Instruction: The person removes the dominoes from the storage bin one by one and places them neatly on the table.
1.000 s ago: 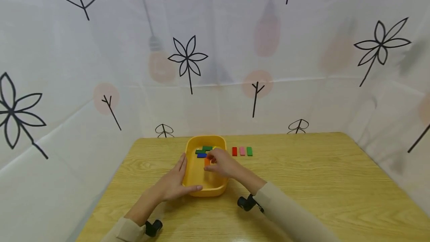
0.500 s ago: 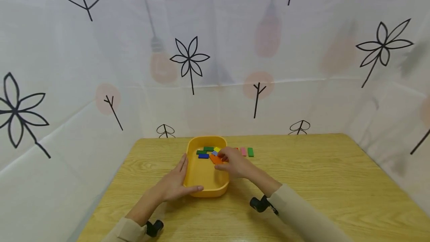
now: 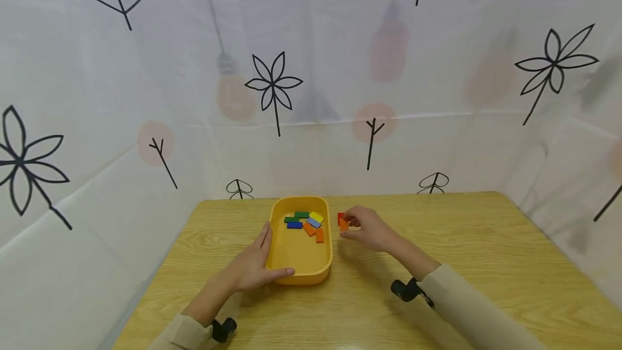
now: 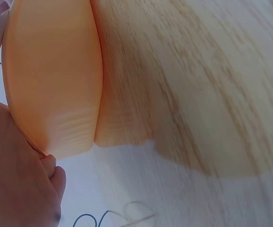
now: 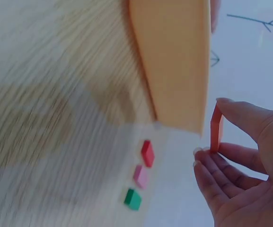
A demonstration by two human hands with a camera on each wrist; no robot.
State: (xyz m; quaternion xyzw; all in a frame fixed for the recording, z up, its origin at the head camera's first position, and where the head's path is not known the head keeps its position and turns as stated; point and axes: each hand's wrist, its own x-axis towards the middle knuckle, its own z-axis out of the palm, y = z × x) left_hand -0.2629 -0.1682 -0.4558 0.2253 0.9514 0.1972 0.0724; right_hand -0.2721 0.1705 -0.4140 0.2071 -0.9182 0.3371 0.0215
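A yellow plastic tray (image 3: 297,280) stands on the wooden table. My left hand (image 3: 249,264) braces it, fingers straight along its left wall and thumb across the near rim. Between thumb and fingertips my right hand (image 3: 373,230) pinches an orange rectangular block (image 5: 216,128), held on end just right of the tray. Flat inside lie two more orange blocks (image 3: 319,235), a dark blue block (image 3: 294,225), a light blue one (image 3: 313,222), a yellow one (image 3: 316,217) and two dark green ones (image 3: 302,214). The left wrist view shows the tray wall (image 4: 56,71) beside my left hand.
Right of the tray, a red block (image 5: 147,153), a pink block (image 5: 140,176) and a green block (image 5: 133,199) form a row on the table. In the head view my right hand covers the pink and green ones. A patterned white curtain (image 3: 320,150) hangs behind the table.
My right hand has lifted the orange block out of the tray and carried it right, over the rim towards the row. My left hand has stayed on the tray.
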